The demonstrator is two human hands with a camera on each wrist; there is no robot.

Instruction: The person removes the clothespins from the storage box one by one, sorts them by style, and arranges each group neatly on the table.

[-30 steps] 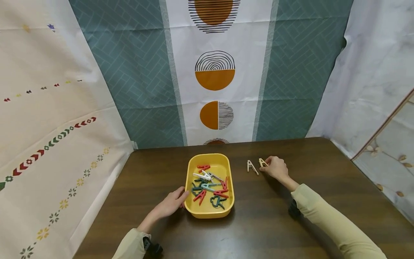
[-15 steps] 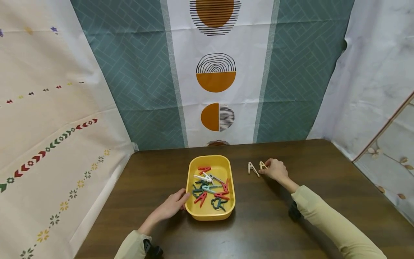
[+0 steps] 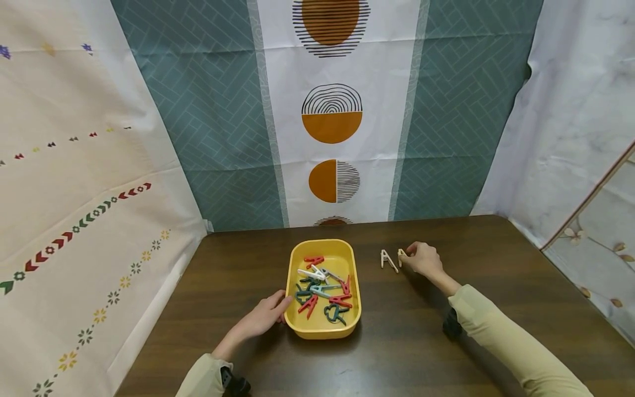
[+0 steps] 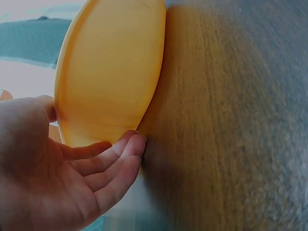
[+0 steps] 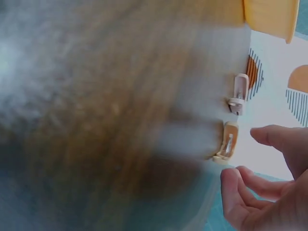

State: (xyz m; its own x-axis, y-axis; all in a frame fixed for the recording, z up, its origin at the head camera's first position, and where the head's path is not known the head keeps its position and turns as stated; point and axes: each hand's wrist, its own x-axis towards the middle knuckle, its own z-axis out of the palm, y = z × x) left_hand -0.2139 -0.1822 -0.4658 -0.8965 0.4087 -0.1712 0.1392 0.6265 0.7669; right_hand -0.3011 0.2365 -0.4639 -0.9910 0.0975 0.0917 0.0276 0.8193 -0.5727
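Observation:
My left hand point(image 3: 263, 314) holds the near left side of a yellow plastic basket point(image 3: 324, 334), thumb at the rim and bent fingers against the outer wall, low near the table in the left wrist view. Inside lie red, dark green, pale blue and white clothespins point(image 3: 312, 272). To the right of the basket, my right hand point(image 3: 425, 259) is at a cream clothespin point(image 3: 401, 257), partly hidden by the fingertips in the head view. In the right wrist view, thumb and fingers stand apart around this cream clothespin point(image 5: 228, 141). A whitish clothespin point(image 3: 388, 260) stands just to its left.
The brown wooden table point(image 3: 238, 259) ends at a back edge close behind the clothespins. A patterned curtain point(image 3: 332, 182) hangs behind it, with pale cloths at left and right. Dark wrist devices point(image 3: 450, 324) sit at both sleeves.
The cream clothespin has turned and shifted slightly toward the near side under my right fingertips. My left hand stays at the basket. The head view has tilted slightly.

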